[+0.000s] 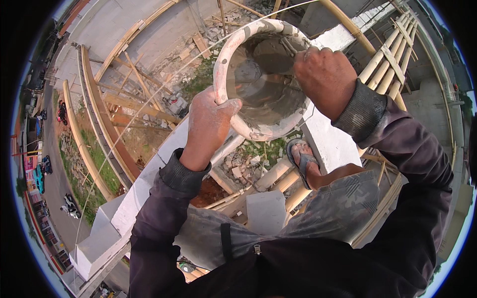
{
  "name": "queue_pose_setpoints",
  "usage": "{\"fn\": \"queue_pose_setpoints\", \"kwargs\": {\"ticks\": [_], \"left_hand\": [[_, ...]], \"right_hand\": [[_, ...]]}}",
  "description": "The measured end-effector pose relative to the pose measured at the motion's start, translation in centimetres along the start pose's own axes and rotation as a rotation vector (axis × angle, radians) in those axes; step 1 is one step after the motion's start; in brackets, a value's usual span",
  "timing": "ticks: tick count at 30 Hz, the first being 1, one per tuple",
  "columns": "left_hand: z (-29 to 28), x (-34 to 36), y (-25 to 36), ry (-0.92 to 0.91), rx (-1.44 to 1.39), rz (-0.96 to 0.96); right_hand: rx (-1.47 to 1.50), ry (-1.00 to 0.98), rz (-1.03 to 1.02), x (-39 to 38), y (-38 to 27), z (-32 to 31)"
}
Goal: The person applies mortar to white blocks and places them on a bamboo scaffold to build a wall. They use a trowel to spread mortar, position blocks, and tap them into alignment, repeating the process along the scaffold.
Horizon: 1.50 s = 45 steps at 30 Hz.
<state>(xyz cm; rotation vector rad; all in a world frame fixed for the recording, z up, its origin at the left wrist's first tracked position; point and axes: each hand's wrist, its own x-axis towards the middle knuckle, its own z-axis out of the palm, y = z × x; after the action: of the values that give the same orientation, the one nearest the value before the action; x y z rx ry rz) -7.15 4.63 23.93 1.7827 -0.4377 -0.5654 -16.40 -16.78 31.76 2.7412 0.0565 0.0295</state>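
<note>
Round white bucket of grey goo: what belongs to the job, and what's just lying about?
For the job, seemingly:
Round whitish bucket
Wet grey mortar inside
Left hand on the bucket's rim
Right hand, gripping what looks like a mortar-coated trowel

Apparently just lying about:
Broken grey rubble
Flat tan wooden board

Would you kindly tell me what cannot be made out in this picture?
In the head view:
Floor of the bucket: covered by grey mortar.
Handle of the tool: hidden by the right hand.
Most fingertips of the left hand: hidden by the hand itself.
White motorbike: too small for detail.
</note>
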Motion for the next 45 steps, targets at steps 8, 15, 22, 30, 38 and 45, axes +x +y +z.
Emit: {"fn": "queue_pose_setpoints", "kwargs": {"ticks": [8, 15, 22, 30, 38, 45], "left_hand": [[-1.4, 5.2, 0.2, 0.112, 0.060, 0.168], [-4.1, 4.0, -1.7, 0.156, -0.086, 0.147], [-3.2, 4.4, -1.2, 0.230, -0.136, 0.093], [-5.8, 4.7, -2.7, 0.337, -0.393, -0.027], [-11.5, 4.5, -5.1, 0.440, -0.282, -0.123], [-10.5, 4.1, -4.6, 0.548, -0.314, -0.075]], "right_hand": [[0.264, -0.096, -0.157, 8.0, 1.2, 4.8], [0.879, -0.090, -0.083, 10.6, 1.2, 9.4], [1.503, -0.229, -0.050, 9.3, 3.1, 10.7], [1.491, -0.249, -0.015, -0.4, 22.1, 12.8], [0.951, -0.769, 0.510, -8.5, 31.8, 28.8], [0.444, -0.323, 0.358, -2.4, 25.3, 48.5]]}}
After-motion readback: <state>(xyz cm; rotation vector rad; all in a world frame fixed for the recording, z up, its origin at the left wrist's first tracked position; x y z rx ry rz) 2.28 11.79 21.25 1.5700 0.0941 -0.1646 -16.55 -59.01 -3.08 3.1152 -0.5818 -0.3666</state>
